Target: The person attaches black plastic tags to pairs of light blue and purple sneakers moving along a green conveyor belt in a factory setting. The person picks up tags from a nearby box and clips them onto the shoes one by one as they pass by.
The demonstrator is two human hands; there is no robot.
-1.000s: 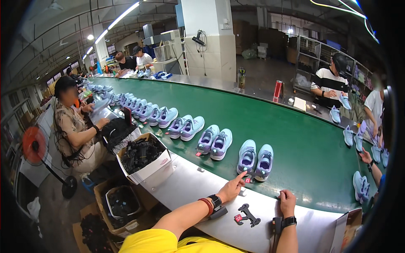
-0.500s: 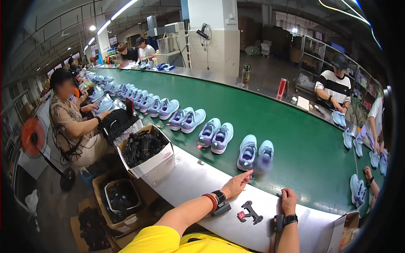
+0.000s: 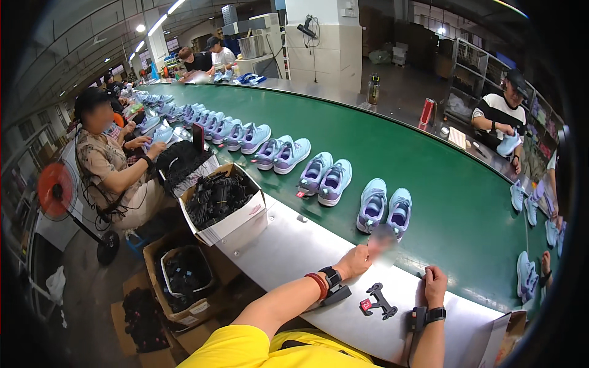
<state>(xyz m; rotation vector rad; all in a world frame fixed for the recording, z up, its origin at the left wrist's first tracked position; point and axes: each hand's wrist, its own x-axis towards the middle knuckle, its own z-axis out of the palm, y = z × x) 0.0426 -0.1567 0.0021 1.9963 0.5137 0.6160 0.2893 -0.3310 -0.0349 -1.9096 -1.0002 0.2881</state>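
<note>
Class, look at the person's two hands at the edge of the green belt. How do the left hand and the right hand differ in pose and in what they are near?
The left hand stretches forward toward the nearest pair of pale blue shoes; its fingertips are blurred. The right hand is curled, resting on the belt's edge, farther from the shoes. The left wrist bears a red band beside its black strap; the right shows only a black strap. Both hold nothing.

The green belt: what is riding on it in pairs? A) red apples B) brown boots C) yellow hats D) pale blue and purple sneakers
D: pairs of pale blue and purple sneakers sit in a row along the green belt, the nearest pair just past the person's left hand.
</note>
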